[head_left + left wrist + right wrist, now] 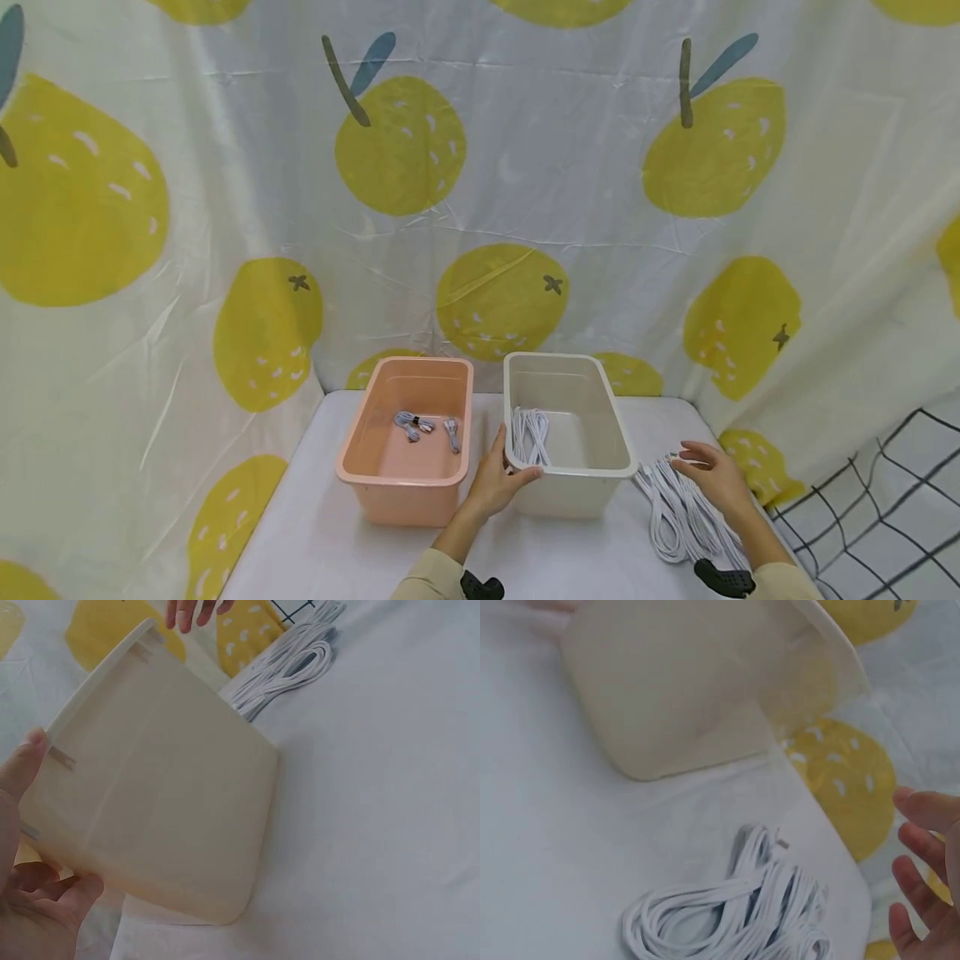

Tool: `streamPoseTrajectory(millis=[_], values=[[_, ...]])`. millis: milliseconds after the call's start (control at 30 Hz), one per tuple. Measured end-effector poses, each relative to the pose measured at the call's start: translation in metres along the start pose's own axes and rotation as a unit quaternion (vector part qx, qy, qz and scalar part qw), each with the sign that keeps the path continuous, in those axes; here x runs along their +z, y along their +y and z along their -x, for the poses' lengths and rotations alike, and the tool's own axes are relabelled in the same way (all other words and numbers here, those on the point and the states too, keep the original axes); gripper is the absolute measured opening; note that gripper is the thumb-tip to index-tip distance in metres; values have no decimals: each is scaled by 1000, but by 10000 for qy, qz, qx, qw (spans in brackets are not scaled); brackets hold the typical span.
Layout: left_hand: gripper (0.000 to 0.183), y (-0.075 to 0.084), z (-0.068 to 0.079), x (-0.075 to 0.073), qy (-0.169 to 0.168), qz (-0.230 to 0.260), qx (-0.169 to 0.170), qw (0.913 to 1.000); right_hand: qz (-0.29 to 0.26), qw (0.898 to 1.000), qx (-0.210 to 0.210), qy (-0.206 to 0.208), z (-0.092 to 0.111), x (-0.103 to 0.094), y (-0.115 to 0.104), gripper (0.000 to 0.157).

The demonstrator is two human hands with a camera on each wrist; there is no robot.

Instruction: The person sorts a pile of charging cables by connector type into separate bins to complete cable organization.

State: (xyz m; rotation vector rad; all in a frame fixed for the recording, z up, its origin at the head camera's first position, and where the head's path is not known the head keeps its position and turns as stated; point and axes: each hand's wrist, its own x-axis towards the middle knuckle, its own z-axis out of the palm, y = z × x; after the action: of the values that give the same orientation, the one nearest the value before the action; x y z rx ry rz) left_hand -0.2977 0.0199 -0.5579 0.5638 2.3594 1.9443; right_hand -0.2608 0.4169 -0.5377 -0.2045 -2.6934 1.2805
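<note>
My left hand (493, 482) grips the near left corner of a cream plastic bin (573, 496), thumb over the rim and fingers along the side, as the left wrist view also shows (45, 900). Inside that bin, at its left, lies a bundle of white cable (529, 435). To the right of the bin, my right hand (712, 477) hovers over a larger heap of coiled white cable (678, 508), fingers loosely bent and holding nothing. In the right wrist view the right hand's fingers (922, 892) are spread apart from the coiled cable (735, 915).
A peach plastic bin (405, 504) stands left of the cream one, with small bundled grey cables (412, 423) and another short cable (452, 435) inside. Behind the white table (300, 533) hangs a lemon-print curtain (555, 167). A black wire grid (885, 500) is at the right.
</note>
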Motion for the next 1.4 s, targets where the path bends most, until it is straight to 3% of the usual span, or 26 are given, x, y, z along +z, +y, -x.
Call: streamPoseTrajectory(millis=[233, 400, 600, 767, 933, 1033, 1400], values=[[106, 1, 0, -1, 1, -12, 65, 10000, 135, 9974, 448, 546, 14, -9, 26, 65], [106, 2, -2, -1, -14, 10, 71, 10000, 34, 9960, 602, 657, 23, -12, 45, 64], [106, 1, -2, -2, -12, 58, 105, 9999, 87, 9900, 1106, 873, 26, -5, 72, 63], [105, 3, 0, -2, -6, 140, 105, 9998, 679, 9864, 1347, 650, 32, 2, 98, 62], [105, 3, 0, -1, -21, 113, 109, 9999, 1267, 9698, 2049, 374, 42, 14, 119, 63], [104, 3, -1, -1, -21, 123, 115, 9999, 1282, 9648, 2270, 339, 46, 19, 123, 65], [104, 2, -2, -1, -38, 116, 114, 9999, 1473, 9576, 2422, 515, 48, 24, 116, 61]])
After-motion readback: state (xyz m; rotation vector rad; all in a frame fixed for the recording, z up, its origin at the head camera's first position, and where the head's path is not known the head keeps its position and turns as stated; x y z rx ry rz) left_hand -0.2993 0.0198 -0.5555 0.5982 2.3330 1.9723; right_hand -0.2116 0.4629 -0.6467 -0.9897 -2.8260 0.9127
